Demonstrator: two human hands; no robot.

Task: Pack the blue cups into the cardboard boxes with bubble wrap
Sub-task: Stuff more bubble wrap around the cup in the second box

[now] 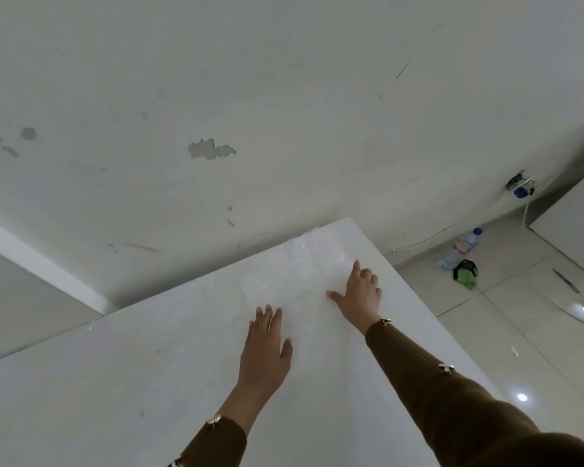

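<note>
Hands flat on bubble wrap; no legible writing.

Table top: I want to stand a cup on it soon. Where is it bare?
The table is bare left of the left hand, out to its left edge. Both hands lie flat on the bubble wrap, which covers the far right corner, the right hand nearest the edge.

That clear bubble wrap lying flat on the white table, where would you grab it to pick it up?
The bubble wrap lies spread flat under both open hands, the left hand and the right hand, so there is nothing to close around in the middle. Probably best to pinch an edge or corner: the far end near the table corner looks free, reached from the right side.
</note>
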